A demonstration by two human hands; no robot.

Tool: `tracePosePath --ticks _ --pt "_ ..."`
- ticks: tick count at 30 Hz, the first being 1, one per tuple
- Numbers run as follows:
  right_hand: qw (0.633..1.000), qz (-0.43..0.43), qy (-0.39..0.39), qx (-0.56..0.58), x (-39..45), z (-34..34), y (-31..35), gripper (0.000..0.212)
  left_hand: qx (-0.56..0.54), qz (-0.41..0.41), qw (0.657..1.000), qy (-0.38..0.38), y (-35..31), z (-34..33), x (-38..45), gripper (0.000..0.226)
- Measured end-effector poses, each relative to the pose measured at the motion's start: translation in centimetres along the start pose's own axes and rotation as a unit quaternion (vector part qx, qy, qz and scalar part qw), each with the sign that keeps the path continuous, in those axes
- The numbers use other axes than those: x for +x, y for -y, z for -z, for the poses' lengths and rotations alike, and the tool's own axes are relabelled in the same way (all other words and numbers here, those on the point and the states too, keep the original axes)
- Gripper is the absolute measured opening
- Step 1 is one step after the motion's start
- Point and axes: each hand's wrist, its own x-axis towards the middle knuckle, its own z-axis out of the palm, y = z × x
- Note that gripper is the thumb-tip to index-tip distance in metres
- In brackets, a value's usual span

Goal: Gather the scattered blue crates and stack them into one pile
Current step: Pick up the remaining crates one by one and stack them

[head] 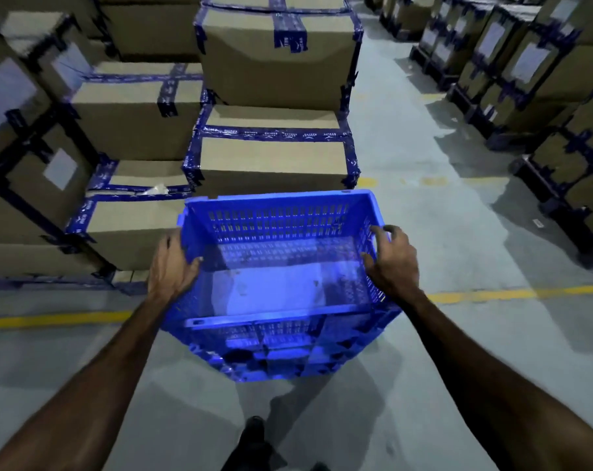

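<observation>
Head view, grey concrete floor (424, 232), yellow line (492, 294), taped cardboard boxes (274, 158)

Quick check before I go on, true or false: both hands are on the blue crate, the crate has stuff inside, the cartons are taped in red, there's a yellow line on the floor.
1. Both hands hold the blue crate. True: the left hand and right hand grip its side rims.
2. The crate holds goods. False: its inside is empty.
3. The cardboard cartons are taped in red. False: the tape is blue.
4. A yellow line runs across the floor. True.
</observation>
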Motion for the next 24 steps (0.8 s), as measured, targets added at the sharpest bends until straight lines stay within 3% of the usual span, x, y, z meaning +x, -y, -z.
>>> tracePosePath --ticks 4,7,10,17,24 --pt "0.967 -0.195 0.118 0.112 -0.1 -0.2 -2.3 0.078 -0.050 0.081 0.995 0.034 0.9 0.2 -1.6 0.076" --pt "0.931 -0.277 0.186 0.146 -0.1 -0.4 -2.8 0.049 -0.096 0.131 0.986 0.034 1.0 0.2 -1.6 0.049" --pt "0.926 -0.295 0.184 0.145 0.2 -0.6 -2.6 0.031 -0.075 0.155 0.985 0.025 1.4 -0.4 -0.6 0.036" --pt "0.932 -0.291 0.178 0.126 0.1 -1.3 -2.9 0.032 -0.045 0.172 0.984 -0.022 -0.1 -0.3 -1.7 0.030" --pt "0.929 -0.300 0.170 0.134 0.6 -2.0 -3.3 0.031 -0.035 0.179 0.983 -0.017 0.6 -0.7 -1.0 0.027"
